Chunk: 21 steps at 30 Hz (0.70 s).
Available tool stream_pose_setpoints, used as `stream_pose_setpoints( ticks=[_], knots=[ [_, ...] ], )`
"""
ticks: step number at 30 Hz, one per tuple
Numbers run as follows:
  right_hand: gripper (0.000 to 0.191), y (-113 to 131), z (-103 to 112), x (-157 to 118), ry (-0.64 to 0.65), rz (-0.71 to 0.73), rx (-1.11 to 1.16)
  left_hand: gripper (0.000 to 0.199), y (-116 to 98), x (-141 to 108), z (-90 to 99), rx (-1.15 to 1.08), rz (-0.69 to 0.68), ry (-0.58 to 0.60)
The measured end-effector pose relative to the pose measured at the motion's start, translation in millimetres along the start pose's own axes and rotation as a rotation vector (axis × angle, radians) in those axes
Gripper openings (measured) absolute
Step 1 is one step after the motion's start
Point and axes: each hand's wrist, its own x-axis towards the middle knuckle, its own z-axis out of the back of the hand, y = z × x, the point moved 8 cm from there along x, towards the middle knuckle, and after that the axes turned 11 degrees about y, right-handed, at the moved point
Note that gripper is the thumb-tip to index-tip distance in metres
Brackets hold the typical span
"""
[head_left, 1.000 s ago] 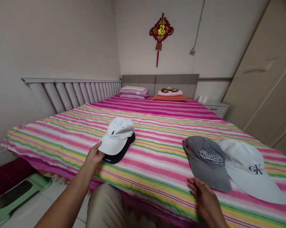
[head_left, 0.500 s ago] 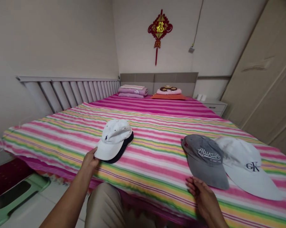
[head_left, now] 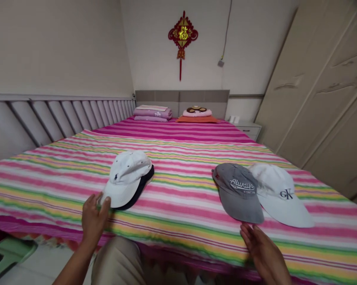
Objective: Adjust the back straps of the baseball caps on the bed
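Note:
On the left of the striped sheet, a white cap with a small dark emblem lies over a dark cap, most of which it hides. My left hand is at the white brim's front edge, thumb and fingers apart; whether a fingertip touches the brim I cannot tell. To the right, a grey cap with white lettering overlaps the side of another white cap marked "CK". Just below the grey brim is my right hand, fingers stretched out and holding nothing.
The caps rest on a bed with a striped sheet. Folded purple bedding and an orange pillow lie by the headboard. A green stool stands on the floor at left. My knee is against the bed's near edge.
My left hand has loosened from the white cap's brim, its fingers now spread. My right hand has come nearer the grey brim and its fingers have straightened. The view has turned right.

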Motion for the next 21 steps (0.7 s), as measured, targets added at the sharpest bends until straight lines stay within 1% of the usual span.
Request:
stream_pose_setpoints(
  ticks=[2, 4, 5, 6, 8, 10, 11, 12, 13, 14, 15, 17, 18, 19, 21],
  knots=[
    [0.013, 2.8, -1.2, 5.2, 0.002, -0.001, 0.025, 0.048, -20.4, -6.5, -10.7, 0.204, -0.217, 0.026],
    [0.012, 6.0, -5.9, 10.2, 0.009, -0.021, 0.057, 0.048, -31.5, -12.1, -24.7, 0.283, -0.377, 0.086],
    [0.013, 7.6, -9.2, 12.4, 0.014, -0.035, 0.075, 0.047, -34.2, -14.4, -29.6, 0.297, -0.427, 0.105],
    [0.013, 9.1, -12.7, 14.3, 0.017, -0.053, 0.093, 0.045, -35.8, -16.6, -32.6, 0.3, -0.455, 0.111],
    [0.015, 9.9, -20.0, 16.7, 0.018, -0.099, 0.126, 0.041, -39.7, -23.3, -32.8, 0.276, -0.476, 0.078],
    [0.019, 6.9, -27.9, 16.3, 0.025, -0.154, 0.151, 0.037, -47.1, -35.9, -32.7, 0.19, -0.479, 0.054],
    [0.021, 3.8, -32.1, 14.9, 0.032, -0.18, 0.162, 0.035, -52.6, -44.7, -36.0, 0.118, -0.483, 0.079],
    [0.023, -0.1, -36.5, 12.7, 0.044, -0.202, 0.175, 0.032, -57.9, -54.2, -42.4, 0.03, -0.466, 0.132],
    [0.024, -4.7, -41.1, 9.7, 0.06, -0.22, 0.189, 0.03, -63.4, -64.6, -51.7, -0.075, -0.434, 0.207],
    [0.024, -10.0, -45.6, 5.8, 0.077, -0.235, 0.205, 0.03, -69.5, -76.1, -65.7, -0.187, -0.388, 0.326],
    [0.024, -15.6, -50.0, 1.3, 0.094, -0.249, 0.221, 0.028, -74.4, -88.4, -82.5, -0.303, -0.302, 0.459],
    [0.024, -27.6, -58.0, -9.6, 0.127, -0.278, 0.249, 0.029, -84.9, -115.6, -117.4, -0.573, -0.071, 0.72],
    [0.024, -33.6, -61.4, -15.8, 0.142, -0.296, 0.258, 0.03, -94.1, -128.9, -132.1, -0.713, 0.025, 0.83],
    [0.024, -39.1, -63.9, -22.3, 0.153, -0.313, 0.265, 0.034, -103.7, -140.0, -144.0, -0.843, 0.121, 0.915],
    [0.022, -48.7, -68.3, -35.9, 0.192, -0.35, 0.277, 0.045, -119.4, -155.7, -161.7, -1.087, 0.381, 1.032]
  ],
)
